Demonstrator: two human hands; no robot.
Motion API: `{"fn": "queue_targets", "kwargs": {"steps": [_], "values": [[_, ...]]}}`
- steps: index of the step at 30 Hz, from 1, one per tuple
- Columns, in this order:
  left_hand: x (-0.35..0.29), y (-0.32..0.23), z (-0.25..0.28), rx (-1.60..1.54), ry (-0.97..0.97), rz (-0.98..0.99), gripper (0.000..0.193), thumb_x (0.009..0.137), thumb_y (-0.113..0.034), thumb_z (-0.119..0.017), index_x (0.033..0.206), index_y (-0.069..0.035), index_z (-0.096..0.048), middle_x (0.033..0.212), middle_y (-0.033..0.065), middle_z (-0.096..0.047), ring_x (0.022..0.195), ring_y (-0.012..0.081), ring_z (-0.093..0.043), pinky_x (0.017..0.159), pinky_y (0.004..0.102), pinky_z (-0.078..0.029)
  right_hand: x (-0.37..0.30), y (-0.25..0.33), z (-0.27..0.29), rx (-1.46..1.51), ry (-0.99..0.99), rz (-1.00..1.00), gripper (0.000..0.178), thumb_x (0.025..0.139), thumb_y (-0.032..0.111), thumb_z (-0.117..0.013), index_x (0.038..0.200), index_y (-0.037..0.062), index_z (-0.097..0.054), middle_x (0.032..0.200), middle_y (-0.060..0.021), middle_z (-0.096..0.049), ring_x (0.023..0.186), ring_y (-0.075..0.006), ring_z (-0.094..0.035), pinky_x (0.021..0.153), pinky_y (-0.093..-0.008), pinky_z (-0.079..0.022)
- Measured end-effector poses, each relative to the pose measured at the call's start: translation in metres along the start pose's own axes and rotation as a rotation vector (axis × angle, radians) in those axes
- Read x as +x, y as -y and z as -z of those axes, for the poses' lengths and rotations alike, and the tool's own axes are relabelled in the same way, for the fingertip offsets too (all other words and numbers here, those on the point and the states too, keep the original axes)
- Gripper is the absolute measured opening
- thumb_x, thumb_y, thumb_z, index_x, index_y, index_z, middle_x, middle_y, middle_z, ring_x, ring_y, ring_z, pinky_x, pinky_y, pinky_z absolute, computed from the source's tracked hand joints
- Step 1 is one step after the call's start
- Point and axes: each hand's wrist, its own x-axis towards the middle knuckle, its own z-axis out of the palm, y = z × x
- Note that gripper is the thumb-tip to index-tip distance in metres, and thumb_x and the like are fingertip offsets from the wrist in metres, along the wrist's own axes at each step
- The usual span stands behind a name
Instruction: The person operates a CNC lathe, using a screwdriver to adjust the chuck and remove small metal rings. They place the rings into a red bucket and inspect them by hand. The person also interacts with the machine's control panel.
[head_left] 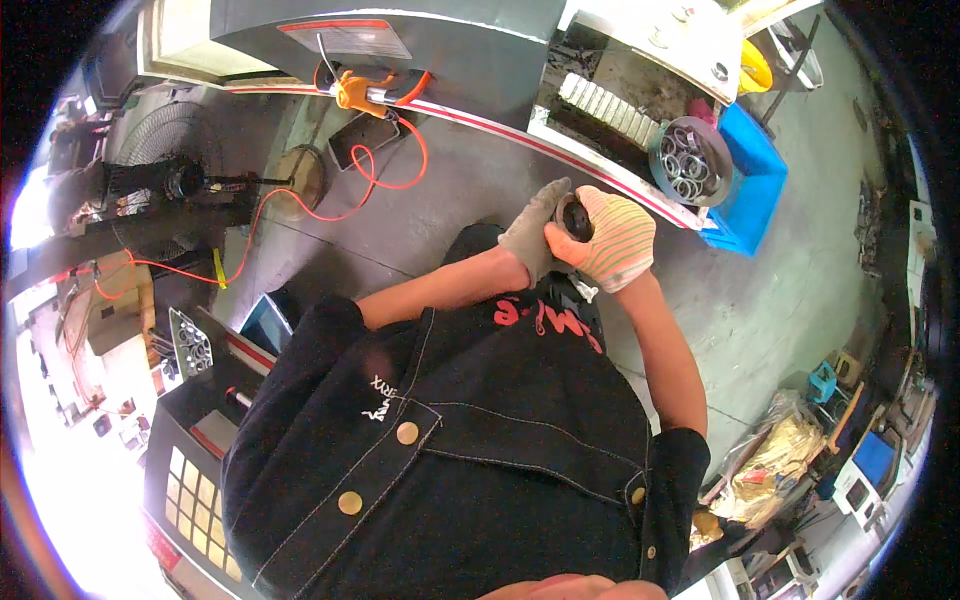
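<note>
A smooth grey floor [770,300] spreads beneath everything, and along its far side runs a dark grey metal machine cabinet [480,58] with a red-and-white striped lower edge. To the left stands a black wire-caged fan [185,180] on a round base, near a long, thin orange hose [427,152] that loops across the floor. At the right end of the cabinet is a bright blue rectangular plastic crate [745,222], and next to it a round, shallow metal bowl [722,180] holding many silvery metal rings [687,168]. Left of the bowl, pale rectangular metal blocks [605,108] line up in a row

The left hand [533,232], in a plain grey fabric glove, and the right hand [615,237], in a cream knitted glove with orange and green stripes, come together in front of the body, both closed around one small, round, dark part [576,218] with a paler rim; its underside is hidden by the gloves
</note>
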Motion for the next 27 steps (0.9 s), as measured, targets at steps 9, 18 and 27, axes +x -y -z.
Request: {"fn": "queue_targets", "kwargs": {"steps": [9,18,27], "values": [[0.006,0.003,0.013,0.484,0.136,0.022,0.039,0.088,-0.048,-0.036,0.107,-0.019,-0.052,0.107,-0.0016,-0.057,0.093,0.0158,-0.053,0.070,0.0339,-0.043,-0.004,-0.004,0.017,0.085,0.051,0.082,0.045,0.055,0.046,-0.072,0.064,0.0054,-0.054,0.057,-0.0139,-0.054,0.055,-0.0313,-0.055,0.050,-0.0384,-0.041],[-0.009,0.001,-0.021,0.330,-0.290,0.214,0.034,0.084,-0.048,-0.037,0.095,-0.021,-0.055,0.089,-0.0028,-0.060,0.076,0.0159,-0.054,0.059,0.0352,-0.043,-0.009,-0.021,0.003,0.196,-0.004,0.100,0.045,0.057,0.046,-0.070,0.067,0.0044,-0.055,0.058,-0.0151,-0.053,0.056,-0.0331,-0.054,0.051,-0.0384,-0.042],[0.007,0.017,0.008,0.033,-0.180,-0.046,0.040,0.086,-0.050,-0.036,0.099,-0.019,-0.058,0.097,0.0011,-0.060,0.086,0.0203,-0.056,0.070,0.0369,-0.044,-0.010,-0.005,-0.017,0.111,-0.082,-0.147,0.044,0.063,0.047,-0.066,0.067,0.0055,-0.053,0.060,-0.0156,-0.053,0.057,-0.0335,-0.055,0.052,-0.0392,-0.042]]}}
